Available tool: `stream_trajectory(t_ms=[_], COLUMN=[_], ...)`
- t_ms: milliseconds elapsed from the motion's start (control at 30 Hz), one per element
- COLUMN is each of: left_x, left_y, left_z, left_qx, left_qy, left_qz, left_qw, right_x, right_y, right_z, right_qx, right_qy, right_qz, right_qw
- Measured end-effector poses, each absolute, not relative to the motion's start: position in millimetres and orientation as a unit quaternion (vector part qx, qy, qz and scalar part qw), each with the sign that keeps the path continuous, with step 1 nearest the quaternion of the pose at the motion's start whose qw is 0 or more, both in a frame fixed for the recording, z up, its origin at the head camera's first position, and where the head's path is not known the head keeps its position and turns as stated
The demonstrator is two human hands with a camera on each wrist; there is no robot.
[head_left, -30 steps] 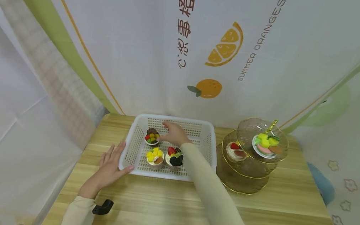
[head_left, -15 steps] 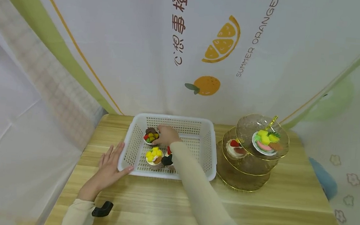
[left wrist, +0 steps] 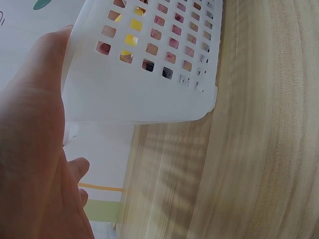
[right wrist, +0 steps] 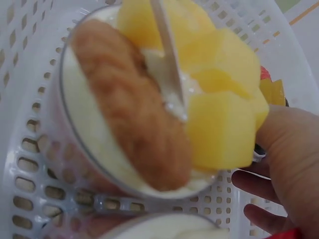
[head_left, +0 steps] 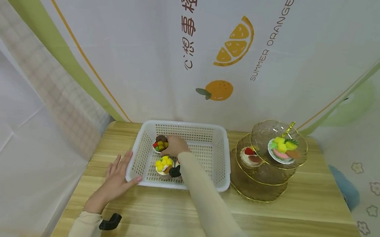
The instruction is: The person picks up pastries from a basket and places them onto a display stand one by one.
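Note:
In the head view a white plastic basket [head_left: 220, 136] holds several toy dessert cups. My right hand [head_left: 176, 146] reaches into it and holds the right side of a fruit-and-chocolate cupcake [head_left: 160, 145]; the hand partly hides that side. Just in front stands a yellow-fruit dessert cup [head_left: 163, 164], large in the right wrist view with yellow cubes [right wrist: 219, 124] and a brown biscuit [right wrist: 129, 109]. The sleeve mostly covers a third cup with a dark topping [head_left: 175, 171]. My left hand [head_left: 117, 176] rests against the basket's front left corner, fingers extended, thumb on the rim.
Right of the basket stands a tiered tray [head_left: 261, 194] with gold edges. It carries a cream dessert [head_left: 250, 157] on the middle tier and a fruit dessert [head_left: 281, 151] on top. A printed curtain [head_left: 146, 73] hangs behind the wooden table [head_left: 174, 215].
My right hand has moved left and down to the fruit-and-chocolate cupcake and closed in on its side. My left hand stays at the basket corner. The head view has shifted slightly.

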State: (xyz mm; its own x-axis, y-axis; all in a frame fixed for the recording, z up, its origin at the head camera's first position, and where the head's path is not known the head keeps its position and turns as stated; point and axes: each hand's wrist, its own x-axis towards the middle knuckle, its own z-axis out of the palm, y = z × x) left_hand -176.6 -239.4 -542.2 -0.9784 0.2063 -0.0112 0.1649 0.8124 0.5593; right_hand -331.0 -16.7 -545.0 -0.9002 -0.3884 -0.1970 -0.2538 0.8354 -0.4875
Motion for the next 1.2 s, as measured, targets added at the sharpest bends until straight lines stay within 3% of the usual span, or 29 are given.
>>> stream_trajectory(t_ms=[267, 567, 833, 1200], left_x=[-177, -179, -179, -178], left_y=[-238, -239, -240, -240], left_z=[-542, -541, -540, -540], left_qx=[0.098, 0.097, 0.097, 0.098], left_qy=[0.951, 0.951, 0.953, 0.952], left_qz=[0.29, 0.29, 0.284, 0.287], left_qw=[0.036, 0.043, 0.046, 0.043], right_x=[-335, -339, -322, -280], right_y=[-14, 6, 25, 55], right_z=[-549, -509, -473, -464], right_qx=[-0.144, -0.158, -0.16, -0.124], right_qy=[0.951, 0.934, 0.892, 0.892], right_qz=[-0.243, -0.31, -0.417, -0.43], right_qw=[0.124, 0.081, 0.06, 0.053])
